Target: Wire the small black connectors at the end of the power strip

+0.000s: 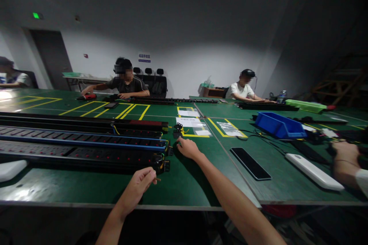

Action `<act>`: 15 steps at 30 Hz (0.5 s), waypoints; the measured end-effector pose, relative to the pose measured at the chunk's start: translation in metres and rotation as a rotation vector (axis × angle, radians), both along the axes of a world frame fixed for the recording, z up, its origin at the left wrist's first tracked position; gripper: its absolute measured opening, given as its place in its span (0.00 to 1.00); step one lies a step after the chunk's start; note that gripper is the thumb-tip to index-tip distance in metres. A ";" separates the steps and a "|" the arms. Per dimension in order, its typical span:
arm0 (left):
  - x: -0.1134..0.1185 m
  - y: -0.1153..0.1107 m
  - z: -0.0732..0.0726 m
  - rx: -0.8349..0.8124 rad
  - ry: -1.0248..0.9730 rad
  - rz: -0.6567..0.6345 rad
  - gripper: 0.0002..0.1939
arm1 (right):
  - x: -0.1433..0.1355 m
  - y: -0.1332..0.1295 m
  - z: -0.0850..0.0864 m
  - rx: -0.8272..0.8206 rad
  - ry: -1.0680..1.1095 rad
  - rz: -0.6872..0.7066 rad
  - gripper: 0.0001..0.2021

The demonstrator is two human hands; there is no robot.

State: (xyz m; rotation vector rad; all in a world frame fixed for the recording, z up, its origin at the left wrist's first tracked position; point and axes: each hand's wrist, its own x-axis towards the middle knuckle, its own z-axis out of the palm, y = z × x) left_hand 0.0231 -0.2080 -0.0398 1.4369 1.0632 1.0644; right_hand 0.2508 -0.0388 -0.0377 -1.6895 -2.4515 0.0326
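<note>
My left hand [140,182] is closed in front of the long black strips, with a small thin brownish piece [157,179] sticking out of its pinched fingertips. The strips [115,155] lie side by side on the green table, with red marks and a blue edge, and their end fittings [166,165] point right. My right hand [186,148] reaches to a small black part [178,132] with yellow wires beyond the strip ends. Its fingers are curled near that part; whether they grip it is too small to tell.
A black phone [250,164], a white case [314,172] and a blue bin [278,125] are on the right. Another person's hand [346,157] is at the far right. People sit across the green table [195,195]. A white object [13,170] lies left.
</note>
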 end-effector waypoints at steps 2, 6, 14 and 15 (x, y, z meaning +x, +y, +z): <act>-0.001 0.000 -0.001 0.004 -0.002 -0.001 0.27 | 0.000 0.000 0.000 0.003 0.001 0.003 0.16; -0.001 0.002 -0.002 0.008 -0.002 -0.007 0.27 | 0.000 0.001 -0.001 0.016 0.001 0.008 0.15; -0.001 0.001 -0.001 0.010 0.019 0.005 0.27 | -0.001 -0.001 0.002 -0.005 0.003 0.000 0.16; -0.001 0.001 -0.001 0.011 0.021 0.005 0.27 | -0.001 -0.001 0.002 -0.006 0.004 -0.002 0.16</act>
